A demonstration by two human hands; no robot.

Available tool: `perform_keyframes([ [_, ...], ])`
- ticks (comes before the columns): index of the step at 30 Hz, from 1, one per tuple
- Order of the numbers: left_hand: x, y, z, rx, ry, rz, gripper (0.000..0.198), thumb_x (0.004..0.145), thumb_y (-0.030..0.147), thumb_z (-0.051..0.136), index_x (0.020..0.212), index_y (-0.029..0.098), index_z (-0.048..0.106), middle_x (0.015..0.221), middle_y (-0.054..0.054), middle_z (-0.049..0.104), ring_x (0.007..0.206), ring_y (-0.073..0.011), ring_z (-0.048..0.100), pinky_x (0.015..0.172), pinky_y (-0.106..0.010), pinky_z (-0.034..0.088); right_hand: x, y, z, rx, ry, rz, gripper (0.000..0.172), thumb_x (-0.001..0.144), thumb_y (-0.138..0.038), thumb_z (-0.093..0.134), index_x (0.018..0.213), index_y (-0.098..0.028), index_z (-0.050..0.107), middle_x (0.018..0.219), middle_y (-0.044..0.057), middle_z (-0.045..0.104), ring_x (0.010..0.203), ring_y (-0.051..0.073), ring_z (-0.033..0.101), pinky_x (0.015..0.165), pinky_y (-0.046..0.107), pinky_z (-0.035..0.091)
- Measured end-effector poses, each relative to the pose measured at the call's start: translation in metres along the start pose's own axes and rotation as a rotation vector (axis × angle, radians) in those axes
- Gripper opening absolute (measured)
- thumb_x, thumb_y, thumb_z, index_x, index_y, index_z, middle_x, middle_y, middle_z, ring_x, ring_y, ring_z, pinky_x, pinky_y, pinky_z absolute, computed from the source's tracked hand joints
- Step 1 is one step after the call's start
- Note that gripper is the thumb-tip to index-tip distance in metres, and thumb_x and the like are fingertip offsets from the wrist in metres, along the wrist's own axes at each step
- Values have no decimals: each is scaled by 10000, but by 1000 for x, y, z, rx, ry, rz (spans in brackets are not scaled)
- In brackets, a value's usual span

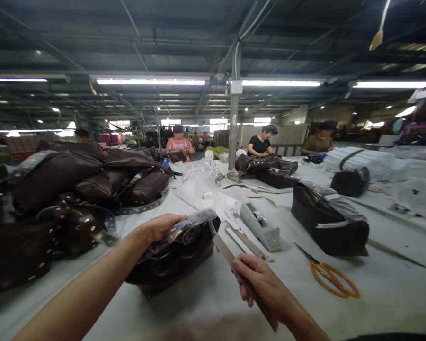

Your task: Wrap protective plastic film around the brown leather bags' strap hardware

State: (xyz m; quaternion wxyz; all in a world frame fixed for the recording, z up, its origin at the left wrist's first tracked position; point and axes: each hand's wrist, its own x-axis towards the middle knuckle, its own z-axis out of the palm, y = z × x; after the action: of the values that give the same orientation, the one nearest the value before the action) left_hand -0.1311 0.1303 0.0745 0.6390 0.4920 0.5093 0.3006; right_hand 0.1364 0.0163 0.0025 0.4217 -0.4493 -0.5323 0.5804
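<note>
A dark brown leather bag [177, 270] stands on the white table in front of me. My left hand [163, 227] is closed on a rolled, plastic-wrapped strap [195, 225] at the top of this bag. To the right, my right hand [257, 279] grips a flat grey-brown cardboard strip [224, 251], whose far end points toward the bag's right side. From this angle I cannot tell if the strip touches the bag. More loose strips [246, 241] lie just beyond my right hand, beside a grey tape dispenser [259, 225].
Orange-handled scissors [332, 279] lie at right, below another wrapped brown bag [328, 222]. Brown studded bags [64, 184] are heaped at left. White plastic wrapping [202, 177] runs up the middle toward a grey post [233, 123]. Several people work across the table.
</note>
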Motion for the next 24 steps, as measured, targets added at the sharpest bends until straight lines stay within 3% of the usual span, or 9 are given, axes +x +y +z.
perform_keyframes([
  [3, -1, 1, 2, -24, -14, -23, 407, 564, 416, 821, 779, 97, 689, 689, -57, 724, 575, -174, 632, 591, -322, 573, 10, -13, 36, 6, -3, 17, 421, 676, -584, 609, 639, -187, 473, 488, -62, 499, 344, 82, 490, 306, 174, 349],
  [6, -4, 3, 4, -41, -16, -45, 352, 624, 378, 797, 785, 85, 685, 695, -56, 726, 566, -166, 638, 590, -309, 577, 29, -14, 54, 10, 27, 64, 323, 704, -480, 578, 620, -187, 469, 464, -66, 491, 333, 91, 503, 279, 166, 341],
  [15, -6, 5, 6, -38, 2, -43, 241, 711, 327, 738, 758, 99, 679, 655, -43, 709, 536, -155, 625, 571, -289, 560, 45, -17, 66, 4, 68, 82, 220, 802, -305, 535, 632, -178, 478, 475, -69, 498, 332, 79, 516, 279, 152, 354],
  [24, -7, 4, 10, 15, 30, -10, 334, 587, 399, 799, 685, 104, 679, 588, -43, 687, 485, -148, 583, 492, -254, 496, 77, -28, 86, -5, 92, 39, 250, 857, -290, 523, 638, -172, 504, 489, -49, 530, 338, 76, 513, 295, 150, 358],
])
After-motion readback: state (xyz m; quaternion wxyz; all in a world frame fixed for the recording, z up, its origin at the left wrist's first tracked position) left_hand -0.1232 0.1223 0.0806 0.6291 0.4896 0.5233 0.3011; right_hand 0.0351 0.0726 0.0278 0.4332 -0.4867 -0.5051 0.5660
